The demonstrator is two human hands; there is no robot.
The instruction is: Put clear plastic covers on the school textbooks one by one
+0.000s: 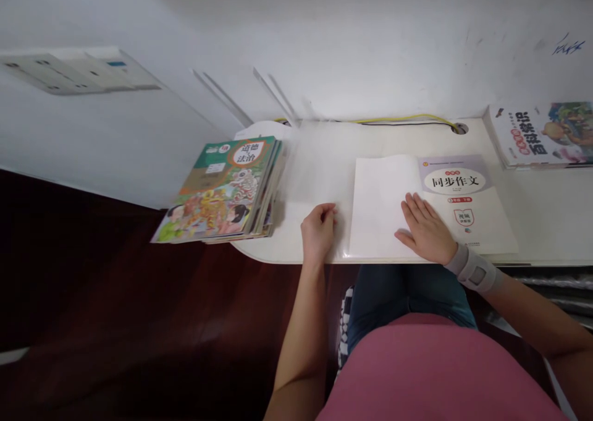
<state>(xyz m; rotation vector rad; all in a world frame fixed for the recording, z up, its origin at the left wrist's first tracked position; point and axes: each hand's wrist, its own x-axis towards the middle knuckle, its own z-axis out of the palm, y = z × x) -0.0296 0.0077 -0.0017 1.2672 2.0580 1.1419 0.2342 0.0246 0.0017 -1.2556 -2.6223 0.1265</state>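
An open book lies face down on the white desk, its purple and white front cover [482, 220] to the right and a blank white panel [382, 204] to the left. My right hand [428, 232], with a grey wrist support above it, rests flat on the cover's left part, fingers stretched out. My left hand [319, 232] is on the desktop just left of the white panel, apart from it. Its fingers are curled closed, and whatever they may hold is hidden. A small glare shows at the panel's lower left corner.
A stack of books [217, 192] juts over the desk's [315, 161] rounded left end. More books [546, 133] lie at the back right. A yellow cable [398, 119] and a dark one run along the wall to a round hole [458, 128]. A socket panel [83, 72] is on the left wall.
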